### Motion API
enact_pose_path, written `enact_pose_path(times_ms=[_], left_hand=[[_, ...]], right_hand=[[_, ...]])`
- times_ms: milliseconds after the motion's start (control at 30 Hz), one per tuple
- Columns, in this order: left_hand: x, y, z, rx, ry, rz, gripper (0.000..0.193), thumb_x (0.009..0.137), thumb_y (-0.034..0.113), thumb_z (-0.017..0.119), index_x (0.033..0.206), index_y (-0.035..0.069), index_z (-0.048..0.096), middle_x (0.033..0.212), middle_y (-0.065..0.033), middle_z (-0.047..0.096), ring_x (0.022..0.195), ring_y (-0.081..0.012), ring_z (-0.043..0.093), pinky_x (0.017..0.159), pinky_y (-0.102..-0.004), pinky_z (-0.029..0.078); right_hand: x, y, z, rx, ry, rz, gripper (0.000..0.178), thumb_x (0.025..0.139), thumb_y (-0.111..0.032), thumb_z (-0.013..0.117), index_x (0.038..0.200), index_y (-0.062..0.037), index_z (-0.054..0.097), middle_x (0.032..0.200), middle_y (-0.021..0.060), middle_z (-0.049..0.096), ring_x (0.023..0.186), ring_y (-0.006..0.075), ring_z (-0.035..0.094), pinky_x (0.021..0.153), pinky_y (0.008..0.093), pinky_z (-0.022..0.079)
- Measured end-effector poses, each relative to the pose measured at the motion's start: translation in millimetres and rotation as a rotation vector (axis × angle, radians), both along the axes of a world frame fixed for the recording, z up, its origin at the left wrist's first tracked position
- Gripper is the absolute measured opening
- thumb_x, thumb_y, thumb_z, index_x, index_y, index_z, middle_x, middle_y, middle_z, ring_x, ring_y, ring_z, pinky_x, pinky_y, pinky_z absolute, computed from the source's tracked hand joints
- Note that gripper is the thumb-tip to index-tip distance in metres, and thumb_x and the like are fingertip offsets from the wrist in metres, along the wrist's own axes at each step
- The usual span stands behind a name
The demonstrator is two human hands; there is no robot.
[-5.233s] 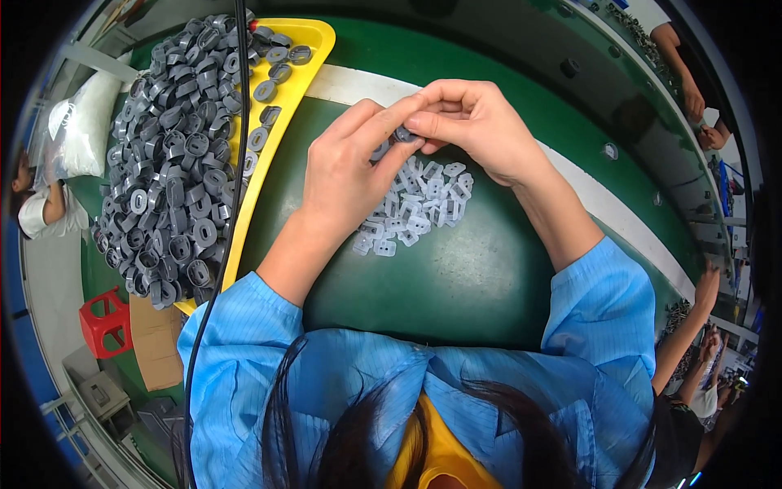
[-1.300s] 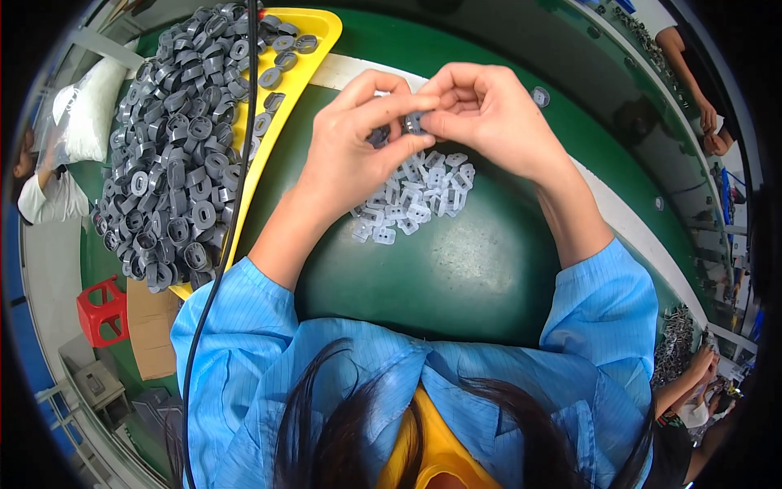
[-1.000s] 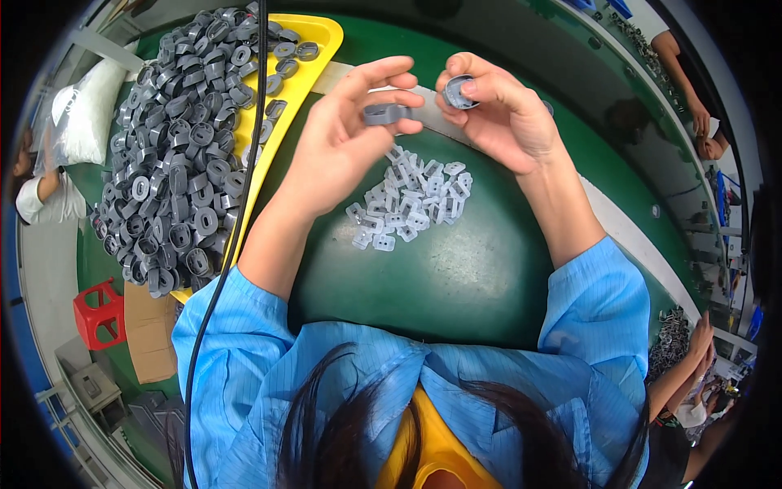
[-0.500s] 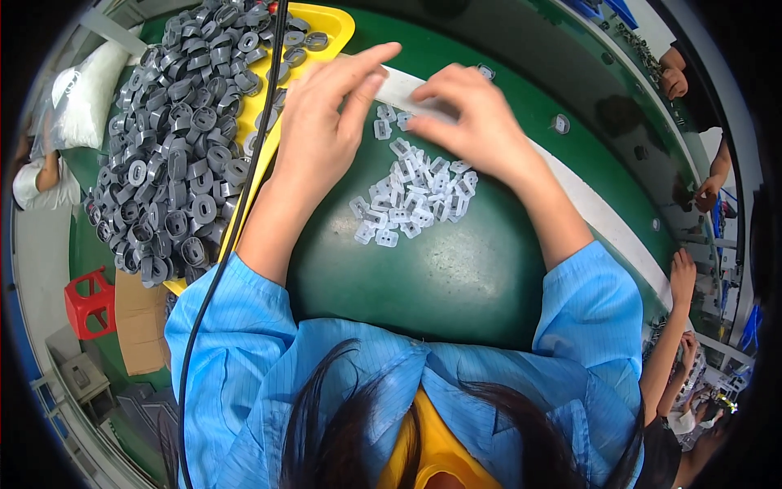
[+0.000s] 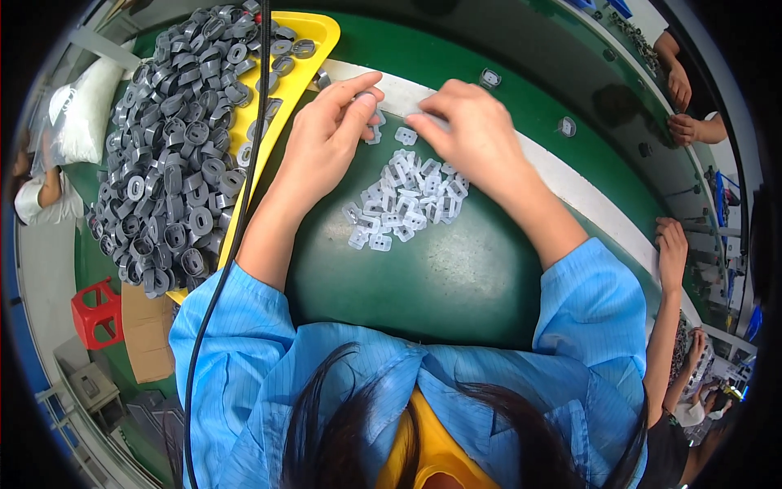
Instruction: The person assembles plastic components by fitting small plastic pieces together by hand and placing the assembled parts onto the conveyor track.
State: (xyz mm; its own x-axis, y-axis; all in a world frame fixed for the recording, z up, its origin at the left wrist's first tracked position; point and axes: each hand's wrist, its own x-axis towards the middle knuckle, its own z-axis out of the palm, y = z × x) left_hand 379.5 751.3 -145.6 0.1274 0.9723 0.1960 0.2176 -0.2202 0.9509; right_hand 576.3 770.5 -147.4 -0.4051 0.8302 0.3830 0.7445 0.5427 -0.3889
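Observation:
A pile of small translucent plastic pieces (image 5: 407,196) with holes lies on the green table in front of me. Beyond its far left side is my left hand (image 5: 330,130), thumb and fingers drawn together; whatever is between them is hidden. My right hand (image 5: 472,130), slightly blurred, is curled at the pile's far right, thumb toward the index finger; a pale bit shows there but I cannot make it out. One loose translucent piece (image 5: 406,136) sits between the hands. A grey ring-shaped part (image 5: 322,79) lies just past my left hand.
A yellow tray (image 5: 314,28) at the left is heaped with grey ring-shaped parts (image 5: 175,155). A black cable (image 5: 236,236) hangs across its near side. Beyond the white strip (image 5: 562,175), several grey parts (image 5: 490,78) sit on a green surface. Other people's hands (image 5: 684,126) are at the right.
My left hand has come slightly nearer, its fingers drawn closer together. My right hand stays near the pile's far edge. The view has shifted a little.

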Motion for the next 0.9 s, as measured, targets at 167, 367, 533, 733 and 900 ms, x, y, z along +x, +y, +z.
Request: enact_pose_path(times_ms=[167, 367, 533, 733, 900], left_hand=[[2, -3, 4, 0.149, 0.311, 0.120, 0.033, 0.075, 0.015, 0.078, 0.102, 0.000, 0.066, 0.090, -0.0054, 0.062, 0.065, -0.0104, 0.059, 0.060, -0.0238, 0.051], [18, -9, 2, 0.326, 0.343, 0.141, 0.035, 0.065, 0.008, 0.082, 0.097, 0.002, 0.067, 0.082, -0.0067, 0.059, 0.059, -0.0138, 0.060, 0.057, -0.0255, 0.053], [24, -12, -2, 0.196, 0.224, 0.073, 0.037, 0.067, 0.001, 0.078, 0.102, 0.003, 0.066, 0.084, -0.0087, 0.060, 0.059, -0.0142, 0.060, 0.057, -0.0263, 0.053], [27, -12, -9, 0.303, 0.232, 0.117, 0.035, 0.068, -0.004, 0.075, 0.100, 0.002, 0.063, 0.081, -0.0089, 0.059, 0.061, -0.0150, 0.059, 0.057, -0.0268, 0.052], [24, -13, 1, 0.467, 0.305, 0.058, 0.032, 0.070, -0.007, 0.072, 0.099, 0.001, 0.061, 0.081, -0.0077, 0.058, 0.064, -0.0152, 0.060, 0.059, -0.0271, 0.052]], right_hand=[[-4, 8, 3, -0.303, 0.302, 0.025, 0.016, 0.077, -0.017, 0.073, 0.083, -0.0032, 0.069, 0.080, 0.0076, 0.065, 0.073, 0.0187, 0.061, 0.067, 0.0323, 0.050], [-5, 3, 22, -0.762, 0.749, 0.159, 0.018, 0.075, -0.015, 0.075, 0.083, -0.0007, 0.069, 0.071, 0.0043, 0.066, 0.066, 0.0094, 0.061, 0.064, 0.0240, 0.050], [-7, -1, 28, -0.435, 0.432, -0.007, 0.017, 0.076, -0.016, 0.072, 0.083, -0.0006, 0.069, 0.071, 0.0070, 0.067, 0.065, 0.0123, 0.062, 0.063, 0.0274, 0.051], [-6, -5, 34, -0.542, 0.462, 0.038, 0.017, 0.076, -0.015, 0.072, 0.082, 0.0006, 0.069, 0.069, 0.0055, 0.065, 0.063, 0.0110, 0.059, 0.060, 0.0272, 0.050], [-4, -7, 48, -0.548, 0.352, 0.063, 0.017, 0.076, -0.015, 0.072, 0.079, 0.0016, 0.068, 0.067, 0.0050, 0.064, 0.063, 0.0112, 0.059, 0.061, 0.0266, 0.049]])
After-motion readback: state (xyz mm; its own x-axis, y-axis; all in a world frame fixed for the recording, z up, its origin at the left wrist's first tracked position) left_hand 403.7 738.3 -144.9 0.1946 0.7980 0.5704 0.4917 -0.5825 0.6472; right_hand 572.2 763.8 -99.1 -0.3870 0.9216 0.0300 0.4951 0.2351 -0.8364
